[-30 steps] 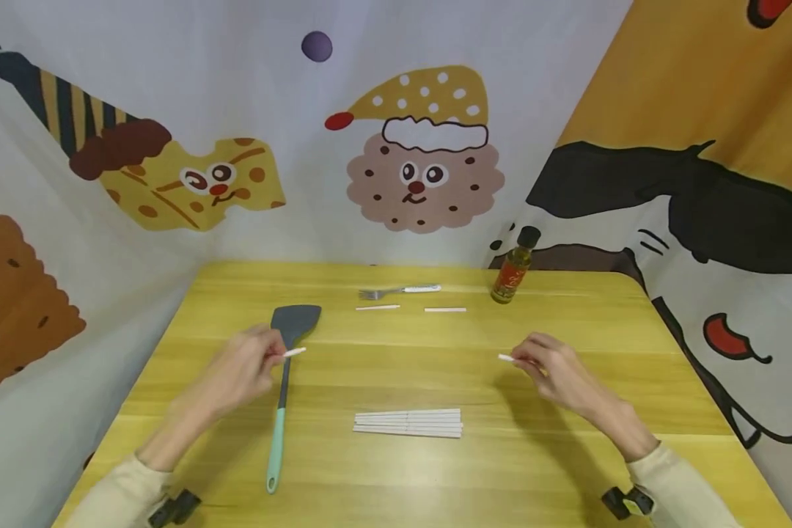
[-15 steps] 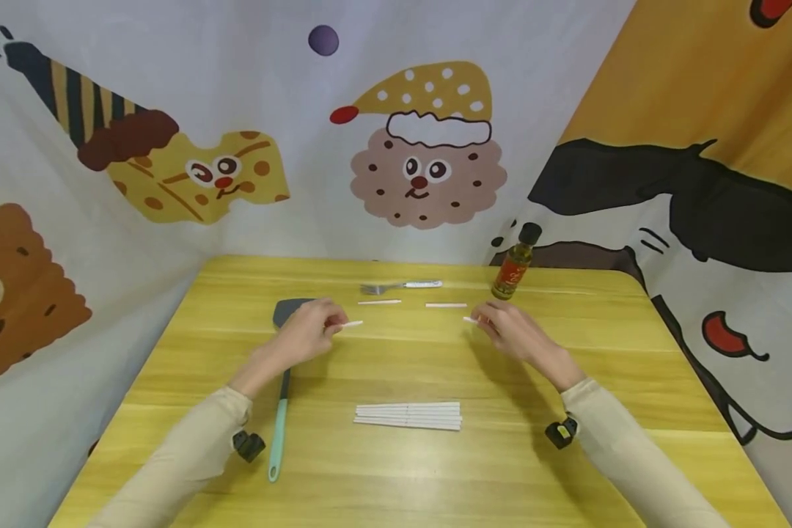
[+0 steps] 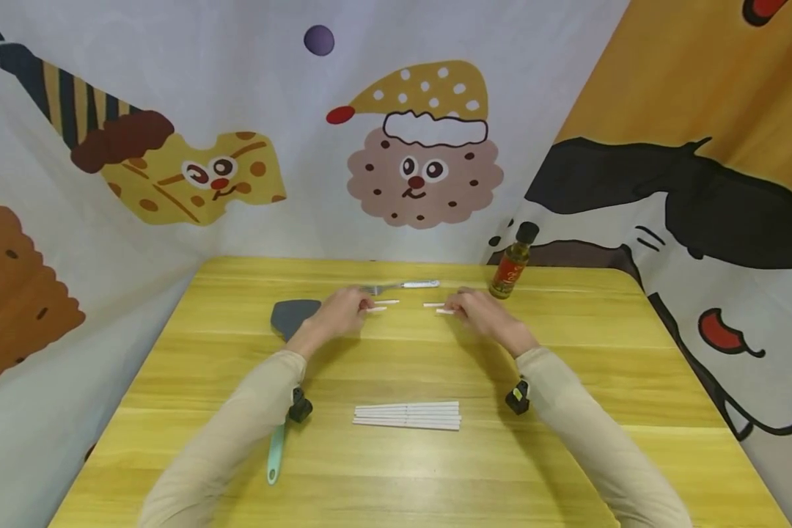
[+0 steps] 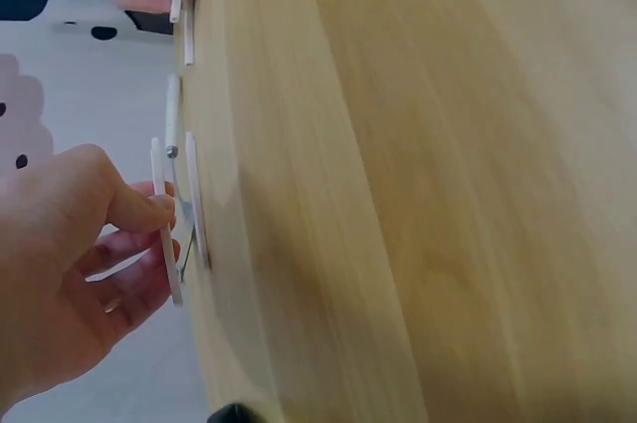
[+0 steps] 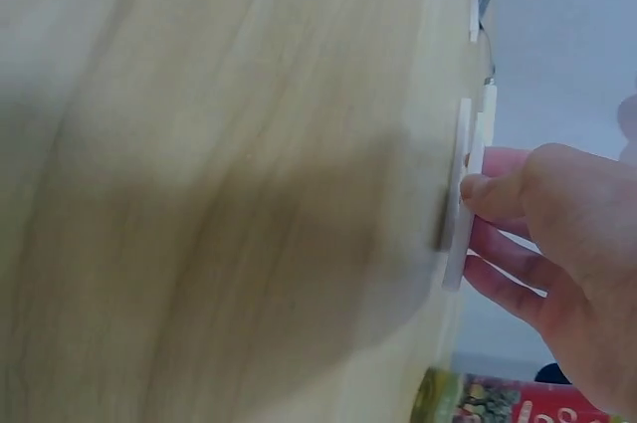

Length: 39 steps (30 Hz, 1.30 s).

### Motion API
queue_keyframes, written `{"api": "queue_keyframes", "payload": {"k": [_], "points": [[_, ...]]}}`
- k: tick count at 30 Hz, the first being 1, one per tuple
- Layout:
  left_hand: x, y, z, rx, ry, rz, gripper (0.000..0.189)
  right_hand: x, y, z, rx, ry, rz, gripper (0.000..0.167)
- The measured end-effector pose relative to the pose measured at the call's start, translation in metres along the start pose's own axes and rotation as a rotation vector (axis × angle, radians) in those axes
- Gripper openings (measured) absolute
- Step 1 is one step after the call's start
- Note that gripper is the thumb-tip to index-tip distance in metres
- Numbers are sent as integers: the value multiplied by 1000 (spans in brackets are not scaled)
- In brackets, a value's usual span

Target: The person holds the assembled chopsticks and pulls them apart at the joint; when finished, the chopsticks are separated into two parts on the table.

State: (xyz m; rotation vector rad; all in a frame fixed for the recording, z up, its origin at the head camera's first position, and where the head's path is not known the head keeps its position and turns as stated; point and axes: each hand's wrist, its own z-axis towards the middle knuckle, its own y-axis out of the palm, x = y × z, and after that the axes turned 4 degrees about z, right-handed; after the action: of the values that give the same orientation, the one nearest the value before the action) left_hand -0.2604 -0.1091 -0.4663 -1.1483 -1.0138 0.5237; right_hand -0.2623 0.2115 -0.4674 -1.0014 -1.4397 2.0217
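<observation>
My left hand (image 3: 342,312) pinches a short thin white stick (image 4: 160,184) between thumb and fingers, just above the table. Close beside that stick lies another white stick (image 4: 195,199) on the wood. Across a small gap, my right hand (image 3: 485,314) grips a similar white stick (image 5: 459,254) near its middle. A further short stick (image 5: 459,134) lies right alongside it, partly covered by my fingers in the head view. Behind the left hand a fork (image 3: 419,284) with a white patterned handle rests on the table, its tines partly hidden.
Several longer white sticks (image 3: 405,416) lie bundled near the table's front. A spatula (image 3: 293,315) with a grey head and mint handle lies under my left forearm. The bottle (image 3: 511,264) with black cap and red label stands behind my right hand, before a cartoon-printed curtain (image 3: 251,66).
Both hands have moved inward and toward the far side with their sticks, coming down beside the two short sticks on the table. The left forearm now covers the spatula's middle.
</observation>
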Motion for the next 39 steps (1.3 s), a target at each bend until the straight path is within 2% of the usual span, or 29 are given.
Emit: {"api": "queue_keyframes", "payload": {"k": [5,12,18,24,30,39], "points": [[4,9,16,-8,11,18,21,3,5,6,-16,17,21,21],[4,20,27,-15,20,29,23,2,10,14,-60,72,57,20],[3,23,30,-18,-9,-12,22,3,11,20,-70,96,71,16],[2,25,31,-27,-25,-9,23,5,12,24,-58,86,79,18],[4,25,29,-6,-13,-10,24,2,13,26,-56,67,78,17],[4,24,28,-16,-41,-18,23,-1,15,27,-65,69,72,18]]}}
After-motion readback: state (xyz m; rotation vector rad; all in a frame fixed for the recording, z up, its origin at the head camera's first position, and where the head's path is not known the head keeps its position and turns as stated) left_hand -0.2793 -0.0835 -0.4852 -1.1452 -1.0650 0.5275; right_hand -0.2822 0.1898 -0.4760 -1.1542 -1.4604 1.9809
